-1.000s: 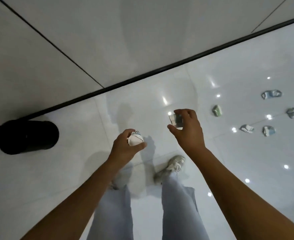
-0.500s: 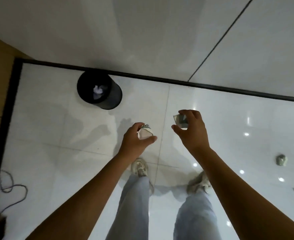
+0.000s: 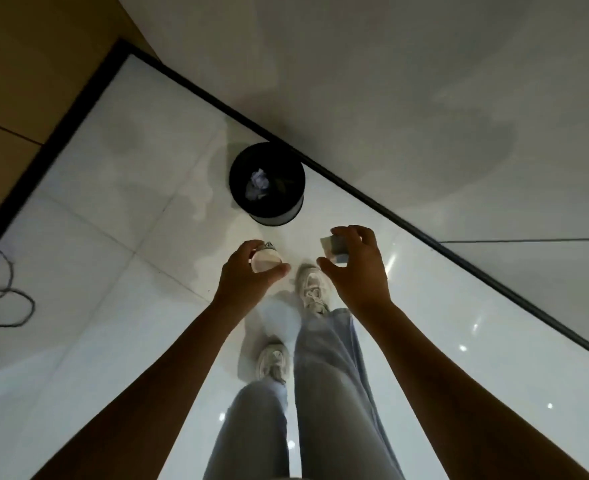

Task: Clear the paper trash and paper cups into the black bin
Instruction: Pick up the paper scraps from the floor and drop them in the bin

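Observation:
The black bin (image 3: 279, 213) stands on the white floor against the wall, just ahead of me, with crumpled white paper (image 3: 259, 185) inside it. My left hand (image 3: 248, 275) grips a small paper cup (image 3: 264, 260), its white bottom facing me. My right hand (image 3: 359, 268) pinches a flattened paper cup (image 3: 334, 249) between thumb and fingers. Both hands are held out at chest height, a short way short of the bin.
A grey wall with a black skirting line (image 3: 390, 216) runs diagonally behind the bin. A brown wall (image 3: 26, 64) closes the corner at left. A loose dark cable (image 3: 5, 289) lies on the floor at far left. My legs and white shoes (image 3: 312, 289) are below.
The view has turned and moved toward the bin, which now sits nearer and centred. Both hands keep the same grip on their cups. The scattered litter on the right has left the view.

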Demonstrator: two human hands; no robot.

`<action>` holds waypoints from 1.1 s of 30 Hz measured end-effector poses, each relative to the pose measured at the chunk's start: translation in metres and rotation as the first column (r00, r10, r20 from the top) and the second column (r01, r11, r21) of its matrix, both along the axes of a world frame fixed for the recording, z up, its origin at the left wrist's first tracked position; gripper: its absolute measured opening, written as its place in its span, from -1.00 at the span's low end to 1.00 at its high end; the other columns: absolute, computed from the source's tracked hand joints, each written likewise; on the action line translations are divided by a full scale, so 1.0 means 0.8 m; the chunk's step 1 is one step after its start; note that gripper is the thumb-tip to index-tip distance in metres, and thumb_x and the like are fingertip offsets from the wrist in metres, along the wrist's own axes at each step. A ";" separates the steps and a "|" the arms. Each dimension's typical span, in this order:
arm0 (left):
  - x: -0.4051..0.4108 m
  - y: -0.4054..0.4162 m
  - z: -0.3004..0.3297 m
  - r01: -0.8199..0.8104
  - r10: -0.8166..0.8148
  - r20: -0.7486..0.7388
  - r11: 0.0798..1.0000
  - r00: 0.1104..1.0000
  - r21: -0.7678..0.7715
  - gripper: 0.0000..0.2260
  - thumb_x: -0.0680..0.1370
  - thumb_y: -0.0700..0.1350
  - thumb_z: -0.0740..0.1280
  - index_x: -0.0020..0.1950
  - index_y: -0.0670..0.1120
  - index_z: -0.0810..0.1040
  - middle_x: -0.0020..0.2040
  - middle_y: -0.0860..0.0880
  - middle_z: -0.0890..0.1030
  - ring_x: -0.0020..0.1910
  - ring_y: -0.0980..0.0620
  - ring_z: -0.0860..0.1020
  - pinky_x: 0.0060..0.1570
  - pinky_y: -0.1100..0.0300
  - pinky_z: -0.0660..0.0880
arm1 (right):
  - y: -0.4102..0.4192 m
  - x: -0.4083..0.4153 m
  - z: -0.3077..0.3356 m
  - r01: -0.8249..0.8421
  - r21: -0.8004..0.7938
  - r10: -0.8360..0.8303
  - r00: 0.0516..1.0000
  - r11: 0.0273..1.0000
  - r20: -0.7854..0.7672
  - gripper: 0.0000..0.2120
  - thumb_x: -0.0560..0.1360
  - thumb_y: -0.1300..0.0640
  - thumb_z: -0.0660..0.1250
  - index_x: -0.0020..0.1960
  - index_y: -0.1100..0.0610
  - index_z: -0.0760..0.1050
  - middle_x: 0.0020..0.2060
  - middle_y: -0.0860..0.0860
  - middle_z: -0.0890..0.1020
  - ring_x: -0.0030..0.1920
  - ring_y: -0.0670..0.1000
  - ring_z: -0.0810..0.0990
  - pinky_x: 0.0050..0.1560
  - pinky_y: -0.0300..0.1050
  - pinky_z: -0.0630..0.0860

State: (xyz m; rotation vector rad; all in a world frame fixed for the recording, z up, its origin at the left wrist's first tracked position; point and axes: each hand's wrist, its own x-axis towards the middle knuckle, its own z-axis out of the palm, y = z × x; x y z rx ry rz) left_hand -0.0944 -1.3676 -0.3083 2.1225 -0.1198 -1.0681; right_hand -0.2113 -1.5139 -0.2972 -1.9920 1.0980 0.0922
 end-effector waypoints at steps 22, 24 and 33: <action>0.116 0.009 -0.046 -0.140 0.147 -0.055 0.982 0.988 0.124 -0.41 0.39 -0.02 0.52 0.35 -0.08 0.39 0.22 -0.08 0.53 0.15 -0.06 0.52 0.06 0.15 0.52 | -0.041 0.199 -0.071 -0.241 0.121 0.257 0.957 0.963 -0.137 -0.31 0.45 0.10 0.44 0.49 0.06 0.20 0.48 0.11 0.22 0.45 0.12 0.25 0.35 -0.03 0.33; 0.129 -0.013 -0.047 -0.090 0.094 -0.032 0.991 0.995 0.098 -0.38 0.40 -0.01 0.51 0.38 -0.07 0.36 0.27 -0.08 0.50 0.21 -0.06 0.49 0.15 0.08 0.49 | -0.039 0.178 -0.068 -0.184 0.136 0.204 0.966 0.974 -0.156 -0.31 0.45 0.11 0.44 0.49 0.06 0.19 0.48 0.08 0.21 0.45 0.09 0.26 0.31 -0.11 0.32; 0.188 -0.122 -0.096 0.067 -0.067 0.007 0.994 0.998 0.089 -0.35 0.45 -0.02 0.47 0.45 -0.13 0.28 0.35 -0.12 0.45 0.32 -0.09 0.42 0.12 0.23 0.35 | -0.034 0.121 -0.065 0.044 0.149 -0.018 0.985 0.988 -0.171 -0.34 0.45 0.11 0.44 0.47 0.01 0.22 0.45 -0.01 0.26 0.33 0.02 0.41 0.15 -0.26 0.33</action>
